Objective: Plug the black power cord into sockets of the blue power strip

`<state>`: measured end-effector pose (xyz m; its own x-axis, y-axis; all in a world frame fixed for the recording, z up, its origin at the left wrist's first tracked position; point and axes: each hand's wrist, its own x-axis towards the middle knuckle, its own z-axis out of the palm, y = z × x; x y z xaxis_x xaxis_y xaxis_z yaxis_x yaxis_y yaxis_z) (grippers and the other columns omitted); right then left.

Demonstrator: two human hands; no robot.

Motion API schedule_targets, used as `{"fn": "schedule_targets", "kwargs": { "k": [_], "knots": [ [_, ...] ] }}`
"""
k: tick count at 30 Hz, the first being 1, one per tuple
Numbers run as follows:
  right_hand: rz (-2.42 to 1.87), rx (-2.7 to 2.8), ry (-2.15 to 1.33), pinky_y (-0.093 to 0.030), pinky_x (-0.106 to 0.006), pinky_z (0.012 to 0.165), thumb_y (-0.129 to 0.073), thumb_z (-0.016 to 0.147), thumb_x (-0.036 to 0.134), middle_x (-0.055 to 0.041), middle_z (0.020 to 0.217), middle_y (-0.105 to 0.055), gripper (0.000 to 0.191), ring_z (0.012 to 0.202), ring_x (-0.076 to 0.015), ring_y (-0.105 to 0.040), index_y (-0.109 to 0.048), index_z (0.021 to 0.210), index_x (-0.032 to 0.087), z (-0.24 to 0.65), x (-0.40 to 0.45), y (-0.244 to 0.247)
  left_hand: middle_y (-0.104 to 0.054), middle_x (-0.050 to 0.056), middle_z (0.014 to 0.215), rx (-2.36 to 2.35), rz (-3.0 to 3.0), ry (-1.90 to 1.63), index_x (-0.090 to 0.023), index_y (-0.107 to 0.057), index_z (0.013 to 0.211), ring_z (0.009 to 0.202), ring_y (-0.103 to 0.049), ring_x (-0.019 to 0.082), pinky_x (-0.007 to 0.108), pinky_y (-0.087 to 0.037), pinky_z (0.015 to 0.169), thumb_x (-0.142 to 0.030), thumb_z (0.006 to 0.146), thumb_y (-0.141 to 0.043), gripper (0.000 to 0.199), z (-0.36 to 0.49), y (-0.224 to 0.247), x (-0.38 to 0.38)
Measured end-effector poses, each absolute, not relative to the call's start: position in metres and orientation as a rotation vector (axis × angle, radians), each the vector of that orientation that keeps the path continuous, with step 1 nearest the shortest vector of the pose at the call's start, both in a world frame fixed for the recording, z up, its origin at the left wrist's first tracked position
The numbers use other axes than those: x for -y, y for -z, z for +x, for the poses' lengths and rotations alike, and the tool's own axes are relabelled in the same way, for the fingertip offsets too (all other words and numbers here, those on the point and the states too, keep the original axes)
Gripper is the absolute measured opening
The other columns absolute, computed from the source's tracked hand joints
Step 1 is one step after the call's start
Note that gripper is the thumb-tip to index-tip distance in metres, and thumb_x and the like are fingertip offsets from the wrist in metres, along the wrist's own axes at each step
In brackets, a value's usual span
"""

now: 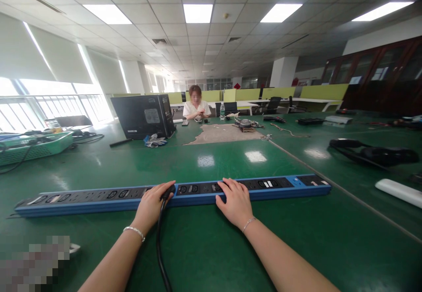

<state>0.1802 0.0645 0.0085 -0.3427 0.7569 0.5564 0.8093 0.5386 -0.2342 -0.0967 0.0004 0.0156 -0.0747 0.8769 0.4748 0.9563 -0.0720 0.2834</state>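
Observation:
A long blue power strip (198, 199) with a black socket face lies across the green table (211, 239). My left hand (153, 204) is closed round a black plug (169, 191) at a socket left of the strip's middle; whether the plug is fully seated is hidden by the fingers. From the plug a black cable (160, 243) runs down to the bottom edge. My right hand (235, 199) rests on the strip right of its middle, fingers spread over the sockets and the thumb at the near side.
Behind the strip stand a black computer case (145, 116), gloves (154, 140) and a green basket (36, 149). A person (197, 105) sits across the table near a bottle (222, 111). On the right lie a black bag-like item (376, 153) and a white bar (398, 193).

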Motion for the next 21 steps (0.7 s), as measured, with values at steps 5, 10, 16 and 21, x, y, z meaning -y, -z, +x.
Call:
{"fn": "schedule_targets", "kwargs": {
  "k": [5, 10, 16, 21],
  "knots": [
    [-1.269, 2.167, 0.118, -0.026, -0.039, 0.099, -0.045, 0.081, 0.037, -0.0049, 0.124, -0.055, 0.039, 0.117, -0.0217, -0.043, -0.057, 0.116, 0.024, 0.1795, -0.0646, -0.0091, -0.064, 0.004, 0.112, 2.058, -1.997, 0.817, -0.030, -0.052, 0.121, 0.104, -0.057, 0.021, 0.037, -0.044, 0.090, -0.044, 0.085, -0.039, 0.040, -0.0918, -0.0183, 0.0017],
    [-1.262, 2.167, 0.118, -0.026, -0.039, 0.099, -0.046, 0.081, 0.037, -0.0043, 0.124, -0.055, 0.039, 0.118, -0.0214, -0.043, -0.057, 0.116, 0.024, 0.1800, -0.0651, -0.0085, -0.064, 0.003, 0.113, 2.055, -2.065, 0.820, -0.030, -0.052, 0.120, 0.104, -0.057, 0.020, 0.036, -0.044, 0.090, -0.044, 0.085, -0.039, 0.040, -0.0942, -0.0201, 0.0005],
    [-1.255, 2.159, 0.130, -0.026, -0.039, 0.098, -0.046, 0.081, 0.037, -0.0047, 0.124, -0.055, 0.039, 0.117, -0.0218, -0.043, -0.057, 0.116, 0.025, 0.1807, -0.0657, -0.0068, -0.065, 0.002, 0.109, 2.006, -2.008, 0.830, -0.031, -0.054, 0.115, 0.101, -0.059, 0.020, 0.036, -0.044, 0.087, -0.043, 0.085, -0.040, 0.035, -0.0922, -0.0175, 0.0017],
    [-1.256, 2.173, 0.137, -0.026, -0.039, 0.098, -0.046, 0.081, 0.037, -0.0050, 0.124, -0.055, 0.039, 0.117, -0.0218, -0.043, -0.057, 0.116, 0.024, 0.1810, -0.0659, -0.0068, -0.066, 0.003, 0.106, 1.949, -2.004, 0.919, -0.029, -0.055, 0.112, 0.098, -0.059, 0.021, 0.036, -0.044, 0.088, -0.042, 0.084, -0.042, 0.034, -0.0895, -0.0165, 0.0024]
  ]
}}
